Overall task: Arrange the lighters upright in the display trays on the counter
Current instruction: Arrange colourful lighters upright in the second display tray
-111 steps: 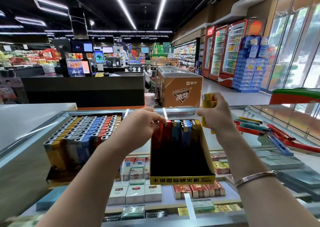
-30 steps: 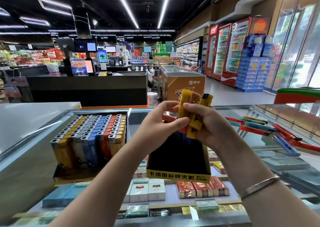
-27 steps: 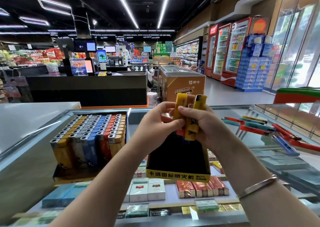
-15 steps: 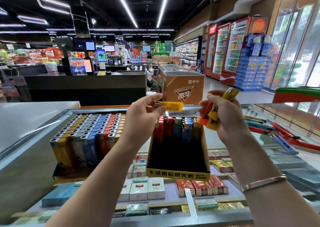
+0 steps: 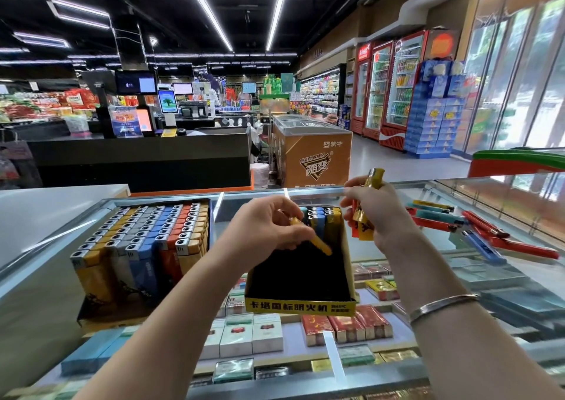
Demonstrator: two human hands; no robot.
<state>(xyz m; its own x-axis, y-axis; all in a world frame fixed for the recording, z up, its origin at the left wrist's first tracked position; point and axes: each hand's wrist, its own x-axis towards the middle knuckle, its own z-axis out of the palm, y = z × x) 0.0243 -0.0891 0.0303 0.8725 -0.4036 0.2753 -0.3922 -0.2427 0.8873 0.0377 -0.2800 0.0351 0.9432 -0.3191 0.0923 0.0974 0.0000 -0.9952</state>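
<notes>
— What's laid out, biggest thing first?

— The glass surface (image 5: 428, 265), a display case with cigarette packs (image 5: 244, 335) showing through it. Its far metal edge runs just behind both trays, and to the left it butts against a plain grey counter (image 5: 46, 213).

— And on the glass?

— On the left, the full tray (image 5: 91, 314), packed edge to edge with upright lighters in yellow, grey, blue and orange rows. Just beside it, in the middle, the black tray (image 5: 301, 306) with a yellow front lip. Only its back row is filled: the standing lighters (image 5: 321, 219) line the rear wall, and all the space in front of them down to the lip is open.

— The hands?

— The left hand (image 5: 269, 228) hangs over the black tray's left rear part, fingers curled round a yellow lighter (image 5: 319, 243) that slants down into the open space, its lower end not touching the floor as far as I can tell. The right hand (image 5: 376, 216) is just past the tray's right wall, above the glass, gripping a small bunch of lighters (image 5: 363, 222), yellow and orange, one poking up above the fingers.

— Anything to the right?

— Loose lighters (image 5: 477, 231), red, blue and teal, lying flat in a scatter near the right hand, with bare glass between them and the tray.
</notes>
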